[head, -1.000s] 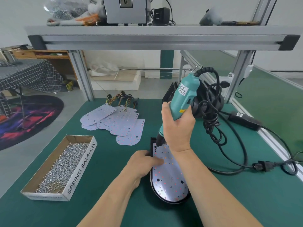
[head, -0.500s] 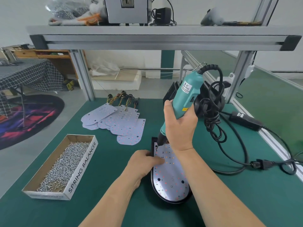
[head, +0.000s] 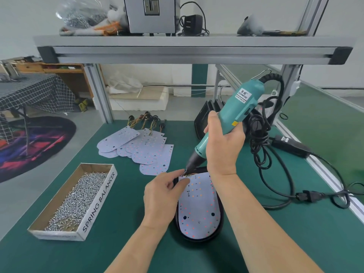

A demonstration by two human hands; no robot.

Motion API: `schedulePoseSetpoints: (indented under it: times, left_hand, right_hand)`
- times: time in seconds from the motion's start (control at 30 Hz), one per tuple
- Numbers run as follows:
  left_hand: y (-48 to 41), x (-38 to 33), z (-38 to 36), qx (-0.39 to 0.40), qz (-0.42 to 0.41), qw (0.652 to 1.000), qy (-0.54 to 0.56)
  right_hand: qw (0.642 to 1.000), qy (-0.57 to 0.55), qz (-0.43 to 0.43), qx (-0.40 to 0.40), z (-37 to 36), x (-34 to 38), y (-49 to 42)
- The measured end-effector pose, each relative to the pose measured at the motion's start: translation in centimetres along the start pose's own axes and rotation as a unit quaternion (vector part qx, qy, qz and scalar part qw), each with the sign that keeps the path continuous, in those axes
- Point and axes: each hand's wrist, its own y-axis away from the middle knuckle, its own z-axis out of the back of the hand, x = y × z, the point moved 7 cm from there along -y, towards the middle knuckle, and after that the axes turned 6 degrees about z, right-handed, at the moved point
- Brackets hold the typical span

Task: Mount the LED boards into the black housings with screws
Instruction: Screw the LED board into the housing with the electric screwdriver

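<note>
The LED board (head: 199, 205) lies in the black housing (head: 197, 239), nearest to the person. The left hand (head: 161, 196) has lifted its fingertips to the bit; I cannot tell if they pinch a screw. The right hand (head: 222, 148) grips the electric screwdriver (head: 238, 109), which now leans more. A corner screw seems about to be driven.

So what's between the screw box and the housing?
Head view: only bare mat beside the screw box, then the left hand at the edge of the housing.

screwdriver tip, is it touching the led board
Cannot tell. Head view: the screwdriver tip sits at the far corner of the LED board, but the left hand hides the contact.
</note>
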Motion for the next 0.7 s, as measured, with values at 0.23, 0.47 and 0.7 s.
schedulePoseSetpoints:
  times: [0.23, 0.47, 0.7]
  left_hand:
    - [-0.4, -0.2, 0.6, -0.031, -0.032, 0.998, -0.050]
    - [-0.1, -1.0, 0.7, -0.057, -0.090, 0.979, -0.172]
    - [0.0, -1.2, 0.2, -0.049, -0.098, 0.975, -0.195]
  right_hand:
    - [1.000, 0.003, -0.007, 0.003, -0.1, -0.2, 0.4]
    - [1.000, 0.019, 0.004, 0.015, -0.3, -0.5, 1.1]
    - [0.999, 0.025, 0.011, 0.016, -0.1, -0.7, 1.3]
